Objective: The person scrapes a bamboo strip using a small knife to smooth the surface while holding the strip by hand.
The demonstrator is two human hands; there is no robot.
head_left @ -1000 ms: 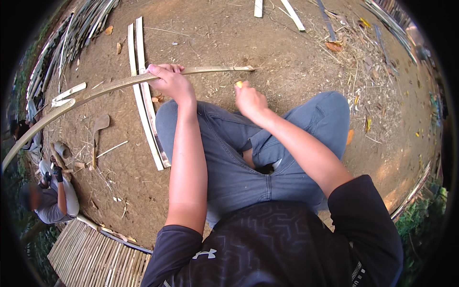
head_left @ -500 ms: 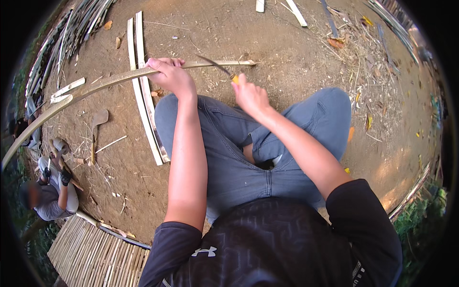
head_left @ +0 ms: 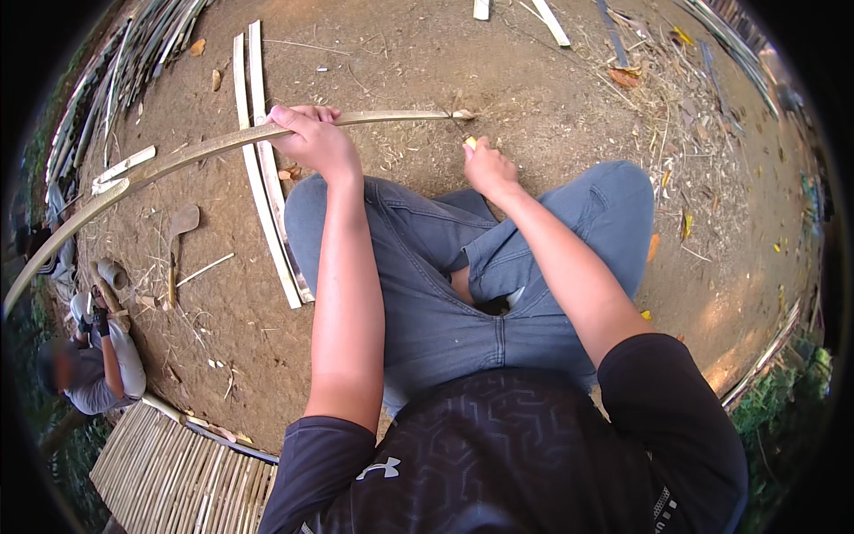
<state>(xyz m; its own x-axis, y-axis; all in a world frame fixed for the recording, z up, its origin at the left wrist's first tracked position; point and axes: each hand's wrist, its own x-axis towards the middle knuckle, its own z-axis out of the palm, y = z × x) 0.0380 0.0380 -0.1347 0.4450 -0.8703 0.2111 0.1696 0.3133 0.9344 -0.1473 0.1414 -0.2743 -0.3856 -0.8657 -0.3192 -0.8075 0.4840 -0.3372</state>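
Observation:
My left hand (head_left: 315,144) is closed around a long pale bamboo strip (head_left: 206,148), which runs from the far left rim to a point ahead of my knees. Beyond that hand, the strip's shorter stretch reaches right to its tip. In my closed right hand (head_left: 492,169) is a knife (head_left: 471,141) with a yellow handle. Its dark, thin blade lies against the strip close to the right tip; the blade's outline is hard to make out there. Both forearms extend over my crossed legs.
Two long split bamboo pieces (head_left: 253,169) lie left of my knee. Farther left is a broad-bladed tool (head_left: 184,220) on the dirt. Another person (head_left: 105,356) sits at the left, near a bamboo slat platform (head_left: 182,467). Bamboo bundles (head_left: 133,67) lie far left; shavings (head_left: 663,133) litter the right.
My right hand has moved right with the knife, carrying the blade along the strip toward its tip. My left hand stays nearly in place. The other person's hands have shifted.

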